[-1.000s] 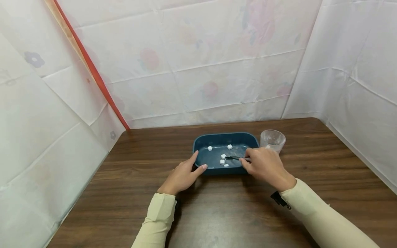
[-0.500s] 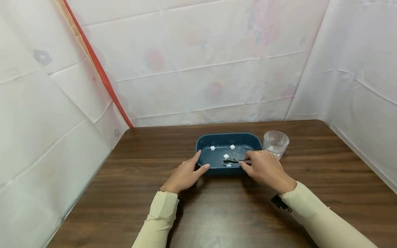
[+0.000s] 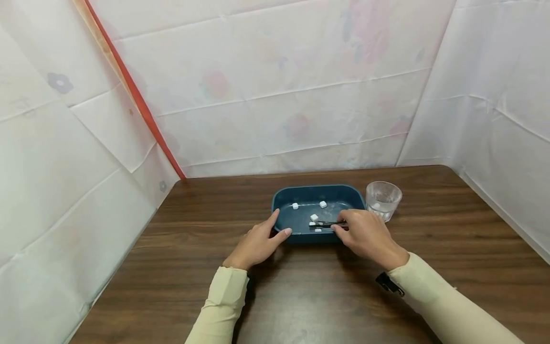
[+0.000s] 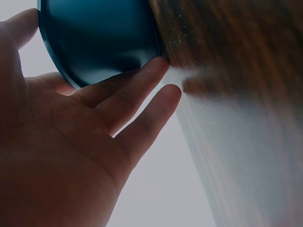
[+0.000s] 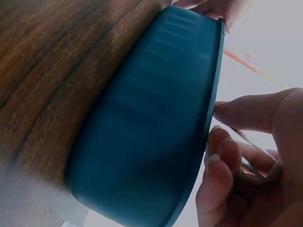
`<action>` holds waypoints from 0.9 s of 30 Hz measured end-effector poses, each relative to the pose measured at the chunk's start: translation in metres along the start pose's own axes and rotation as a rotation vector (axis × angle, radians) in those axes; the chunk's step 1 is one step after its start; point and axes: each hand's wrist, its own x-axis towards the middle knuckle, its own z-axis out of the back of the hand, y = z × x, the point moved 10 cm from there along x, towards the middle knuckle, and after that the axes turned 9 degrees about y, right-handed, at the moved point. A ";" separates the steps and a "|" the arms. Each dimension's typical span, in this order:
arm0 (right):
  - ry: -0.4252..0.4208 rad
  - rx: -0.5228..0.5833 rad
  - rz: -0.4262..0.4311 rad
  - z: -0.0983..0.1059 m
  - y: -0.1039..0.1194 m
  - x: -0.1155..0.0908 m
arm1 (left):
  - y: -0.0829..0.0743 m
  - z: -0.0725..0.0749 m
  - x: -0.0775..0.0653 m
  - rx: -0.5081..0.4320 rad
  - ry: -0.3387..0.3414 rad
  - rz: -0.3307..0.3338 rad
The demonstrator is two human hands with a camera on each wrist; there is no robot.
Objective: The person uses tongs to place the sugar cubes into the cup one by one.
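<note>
In the head view a dark blue tray (image 3: 296, 190) stands on the table with several small white cubes (image 3: 322, 204) inside it. My left hand (image 3: 257, 242) rests against the tray's left end, thumb at the near rim and fingers spread along the outer wall; the left wrist view shows these fingers (image 4: 137, 94) fairly straight. With thumb and fingertips my right hand (image 3: 368, 234) pinches a pair of tweezers (image 3: 328, 224) over the near right rim. The tweezers' dark tips lie at one near white cube (image 3: 312, 223). In the right wrist view the tray's outer wall (image 5: 142, 113) hides the tips and cubes.
Just right of the tray, behind my right hand, stands a clear glass (image 3: 384, 198) with something whitish in it. The brown wooden table (image 3: 206, 200) ends at pale printed sheeting (image 3: 258, 119) at the back and sides.
The tweezers' tips have moved from beside the middle cube to the nearer cube, and now lie at it. My left hand keeps its place on the tray; the head view has shifted slightly.
</note>
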 end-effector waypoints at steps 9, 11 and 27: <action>0.011 0.005 -0.011 0.000 0.002 0.001 | 0.001 0.002 0.000 0.009 0.002 0.020; 0.028 0.013 -0.020 -0.001 0.002 0.001 | 0.000 0.002 -0.001 0.007 0.002 0.018; 0.064 -0.003 0.067 -0.004 0.010 0.003 | 0.000 0.003 0.001 0.010 -0.001 0.025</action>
